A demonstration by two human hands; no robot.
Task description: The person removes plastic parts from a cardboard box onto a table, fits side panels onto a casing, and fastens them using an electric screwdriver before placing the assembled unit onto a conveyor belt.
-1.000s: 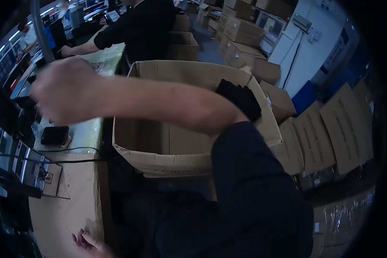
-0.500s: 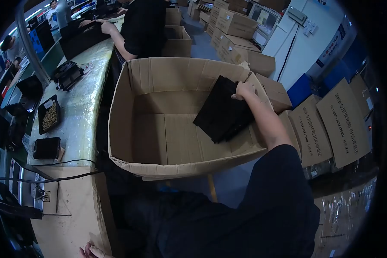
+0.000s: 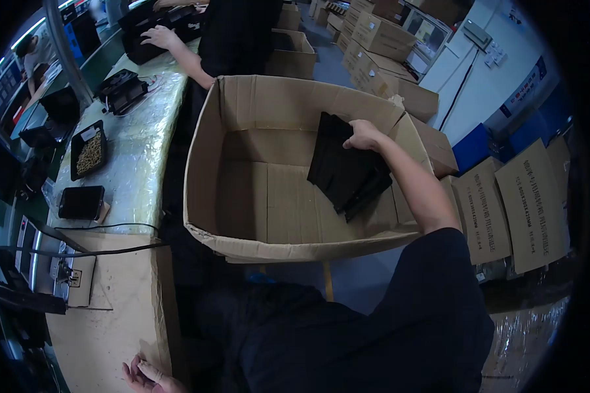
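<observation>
A large open cardboard box [image 3: 269,249] stands in front of me. Several flat black pieces [image 3: 344,170] lean inside it against its right side. My right hand [image 3: 367,135] reaches over the right wall and grips the top edge of the black pieces, thumb on the near face. My left hand [image 3: 147,376] rests at the bottom left on a cardboard-covered surface [image 3: 111,334], its fingers loosely curled and apart, with nothing in them.
On the wrapped bench [image 3: 134,157] at left are a black tray of screws [image 3: 90,152], a phone [image 3: 81,202] and a black fan unit [image 3: 121,92]. A co-worker's hand [image 3: 160,37] is beyond. Stacked boxes [image 3: 377,36] and cardboard sheets [image 3: 531,203] stand right.
My right hand has swung from the left over to the black pieces in the box. The pieces have shifted their lean. The co-worker's hand has moved apart from the black case.
</observation>
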